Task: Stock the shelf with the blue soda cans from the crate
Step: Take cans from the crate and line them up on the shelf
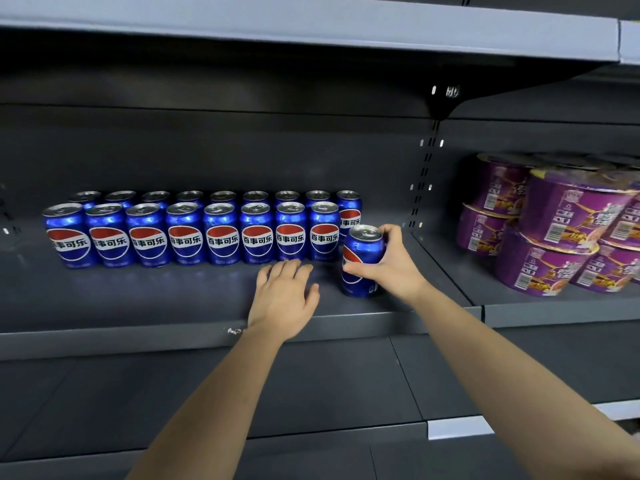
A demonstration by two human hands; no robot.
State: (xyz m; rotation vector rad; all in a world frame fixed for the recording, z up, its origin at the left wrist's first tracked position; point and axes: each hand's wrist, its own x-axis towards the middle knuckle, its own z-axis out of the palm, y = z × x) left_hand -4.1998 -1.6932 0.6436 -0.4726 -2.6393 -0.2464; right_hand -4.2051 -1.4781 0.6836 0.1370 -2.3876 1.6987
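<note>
My right hand [388,268] grips a blue can [362,261] upright on the shelf [173,299]. My left hand [284,296] lies flat and empty beside it, fingertips just short of the stocked cans [194,233].

Two rows of upright blue soda cans [221,233] on dark shelf [138,296], another can [363,249] just right.

Every can [221,237] deep blue, silver on top, red-white-blue globe with dark lettering across the white band. Shelf [138,299] dark grey. Bowls [568,209] purple, yellowish rims.
</note>
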